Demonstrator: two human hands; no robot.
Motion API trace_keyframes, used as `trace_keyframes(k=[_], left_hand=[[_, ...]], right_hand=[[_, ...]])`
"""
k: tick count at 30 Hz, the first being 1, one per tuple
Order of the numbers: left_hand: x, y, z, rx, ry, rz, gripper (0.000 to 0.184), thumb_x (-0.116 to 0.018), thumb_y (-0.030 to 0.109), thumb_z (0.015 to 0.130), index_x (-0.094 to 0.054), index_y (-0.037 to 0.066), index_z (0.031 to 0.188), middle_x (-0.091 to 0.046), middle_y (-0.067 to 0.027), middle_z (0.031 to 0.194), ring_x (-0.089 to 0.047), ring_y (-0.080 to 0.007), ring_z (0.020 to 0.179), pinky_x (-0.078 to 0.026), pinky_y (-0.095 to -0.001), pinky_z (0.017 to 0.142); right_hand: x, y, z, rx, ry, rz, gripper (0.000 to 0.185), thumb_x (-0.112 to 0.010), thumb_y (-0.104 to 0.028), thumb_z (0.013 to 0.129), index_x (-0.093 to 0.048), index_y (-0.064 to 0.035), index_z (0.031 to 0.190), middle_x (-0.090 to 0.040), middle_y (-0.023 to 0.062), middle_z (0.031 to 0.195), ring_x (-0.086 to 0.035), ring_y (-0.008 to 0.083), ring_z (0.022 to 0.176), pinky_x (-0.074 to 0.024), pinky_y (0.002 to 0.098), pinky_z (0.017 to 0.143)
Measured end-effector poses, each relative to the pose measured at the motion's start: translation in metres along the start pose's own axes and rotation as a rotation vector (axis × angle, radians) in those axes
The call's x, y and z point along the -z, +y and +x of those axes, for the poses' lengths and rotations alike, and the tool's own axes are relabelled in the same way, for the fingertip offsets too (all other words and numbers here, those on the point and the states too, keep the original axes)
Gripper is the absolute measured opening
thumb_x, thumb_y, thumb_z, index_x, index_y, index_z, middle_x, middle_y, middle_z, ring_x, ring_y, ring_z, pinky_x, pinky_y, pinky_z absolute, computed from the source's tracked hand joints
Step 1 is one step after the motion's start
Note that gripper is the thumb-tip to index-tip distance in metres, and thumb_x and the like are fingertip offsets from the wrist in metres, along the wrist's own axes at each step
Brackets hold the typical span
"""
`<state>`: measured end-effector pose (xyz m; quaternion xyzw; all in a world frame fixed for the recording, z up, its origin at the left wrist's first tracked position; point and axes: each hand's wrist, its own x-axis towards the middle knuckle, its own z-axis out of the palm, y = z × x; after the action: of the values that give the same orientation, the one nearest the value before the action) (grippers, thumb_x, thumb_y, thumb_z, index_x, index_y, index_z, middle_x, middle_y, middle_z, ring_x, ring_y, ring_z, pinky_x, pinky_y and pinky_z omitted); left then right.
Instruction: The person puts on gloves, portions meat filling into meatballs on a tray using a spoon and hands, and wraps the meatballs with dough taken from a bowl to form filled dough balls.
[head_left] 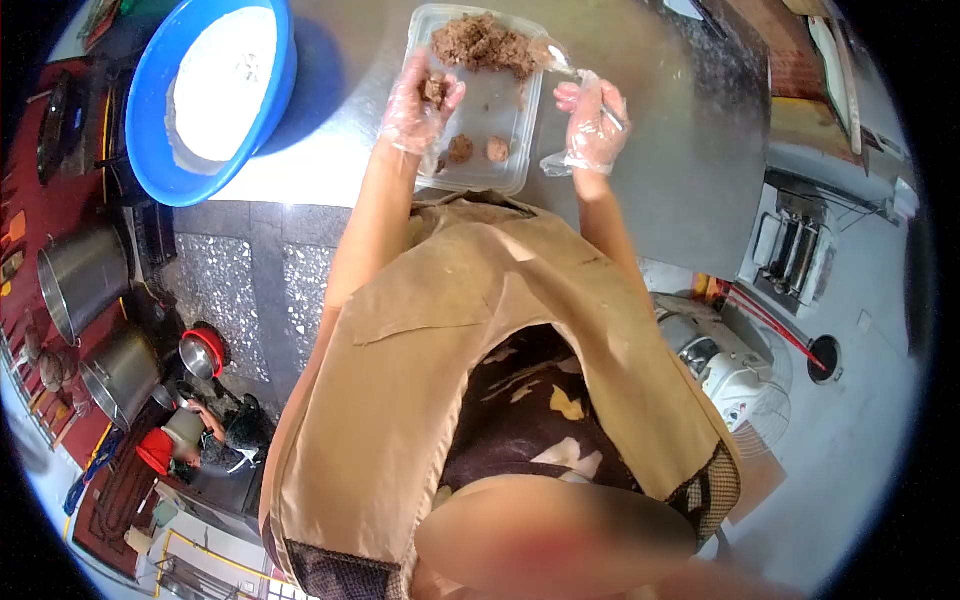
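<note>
My left hand [412, 108], in a clear plastic glove, is curled around a lump of brown filling [433, 91] over the left side of a clear plastic tray [497, 112]. My right hand [596, 122], gloved too, grips a metal spoon [560, 62] by its handle just right of the tray. The spoon's bowl touches the edge of a brown filling heap [484, 46] at the tray's far end. Two round balls, one browner [460, 149] and one paler [497, 149], lie at the tray's near end.
A blue basin [141, 120] of white powder stands on the metal table [680, 150] at the left. Large metal pots [86, 280] and another person [235, 432] are at the lower left. A white machine [735, 388] and a fan are at the lower right.
</note>
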<state>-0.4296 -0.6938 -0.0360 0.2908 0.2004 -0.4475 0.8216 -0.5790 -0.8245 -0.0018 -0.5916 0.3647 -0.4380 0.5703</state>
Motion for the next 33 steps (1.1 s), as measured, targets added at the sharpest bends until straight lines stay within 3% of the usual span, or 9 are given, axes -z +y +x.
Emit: trace_keyframes(k=[5,11,13,15,18,20,26,32,33], left_hand=[[-0.011,-0.006,0.008,-0.014,-0.087,0.162,0.017,-0.064,0.015,0.085,-0.059,0.004,0.098,-0.061,-0.0065,0.087,-0.059,-0.0116,0.068,-0.054,-0.0192,0.055],[-0.009,-0.005,-0.004,0.016,-0.207,-0.252,0.035,-0.059,0.032,0.089,-0.055,0.003,0.108,-0.058,-0.0128,0.1,-0.057,-0.0205,0.091,-0.05,-0.0377,0.084],[-0.018,0.004,-0.018,0.269,-0.475,-0.472,0.064,-0.059,0.051,0.082,-0.048,-0.002,0.118,-0.051,-0.0204,0.118,-0.046,-0.0326,0.113,-0.032,-0.051,0.103],[-0.028,0.006,-0.03,0.221,-0.4,-0.404,0.062,-0.058,0.052,0.082,-0.049,0.002,0.118,-0.05,-0.0184,0.12,-0.048,-0.0317,0.11,-0.032,-0.0489,0.103],[-0.029,0.005,-0.035,0.246,-0.492,-0.416,0.056,-0.06,0.039,0.086,-0.043,0.002,0.125,-0.049,-0.0185,0.122,-0.047,-0.031,0.115,-0.032,-0.0472,0.105],[-0.024,-0.003,-0.035,-0.133,-0.403,0.173,0.052,-0.058,0.025,0.089,-0.039,0.0,0.13,-0.047,-0.0172,0.127,-0.047,-0.0288,0.117,-0.039,-0.0413,0.102],[-0.031,-0.006,-0.038,-0.196,-0.295,0.202,0.05,-0.057,-0.002,0.085,-0.037,0.001,0.131,-0.052,-0.0162,0.121,-0.054,-0.0215,0.108,-0.045,-0.0332,0.097],[-0.03,-0.006,-0.037,-0.224,-0.241,0.32,0.048,-0.059,0.002,0.085,-0.039,0.002,0.129,-0.053,-0.0158,0.119,-0.055,-0.0207,0.106,-0.046,-0.0329,0.095],[-0.028,-0.004,-0.037,-0.22,-0.235,0.319,0.048,-0.059,0.002,0.085,-0.039,0.002,0.129,-0.053,-0.0158,0.119,-0.055,-0.0207,0.106,-0.046,-0.0329,0.095]], right_hand=[[-0.007,-0.001,-0.013,-0.02,-0.026,0.088,0.015,-0.052,-0.011,0.092,-0.059,0.0031,0.091,-0.065,0.0091,0.072,-0.059,0.011,0.062,-0.0489,0.0231,0.059],[-0.008,-0.028,-0.029,0.147,-0.173,-0.032,0.015,-0.053,-0.005,0.089,-0.06,0.0028,0.1,-0.067,0.0096,0.075,-0.063,0.0123,0.068,-0.0497,0.024,0.062],[-0.01,-0.031,-0.032,0.251,-0.219,-0.125,0.016,-0.054,-0.004,0.088,-0.061,0.0022,0.101,-0.067,0.0097,0.076,-0.064,0.0126,0.069,-0.0497,0.0242,0.062],[-0.012,-0.034,-0.035,0.392,-0.208,-0.223,0.016,-0.055,-0.001,0.086,-0.061,0.0008,0.1,-0.067,0.0101,0.077,-0.064,0.0128,0.069,-0.0492,0.0241,0.061],[-0.013,-0.028,-0.037,0.313,-0.198,-0.135,0.015,-0.054,-0.001,0.086,-0.061,0.0011,0.099,-0.067,0.0102,0.076,-0.063,0.0131,0.066,-0.0485,0.024,0.061],[-0.014,-0.029,-0.037,0.268,-0.205,-0.066,0.015,-0.054,-0.001,0.086,-0.061,0.0011,0.099,-0.067,0.0099,0.076,-0.062,0.0128,0.065,-0.0482,0.0238,0.06],[-0.016,-0.045,-0.044,0.27,-0.26,-0.115,0.014,-0.055,-0.001,0.087,-0.061,0.0018,0.098,-0.066,0.0079,0.074,-0.06,0.0104,0.064,-0.0467,0.0227,0.058],[-0.015,-0.048,-0.039,-0.088,-0.287,0.075,0.016,-0.057,-0.013,0.089,-0.061,0.0021,0.094,-0.065,0.0076,0.073,-0.059,0.0139,0.061,-0.0467,0.0234,0.058],[-0.013,-0.049,-0.033,-0.398,-0.241,0.264,0.019,-0.057,-0.016,0.089,-0.061,0.0019,0.093,-0.064,0.0089,0.073,-0.06,0.0167,0.062,-0.0476,0.0247,0.059]])
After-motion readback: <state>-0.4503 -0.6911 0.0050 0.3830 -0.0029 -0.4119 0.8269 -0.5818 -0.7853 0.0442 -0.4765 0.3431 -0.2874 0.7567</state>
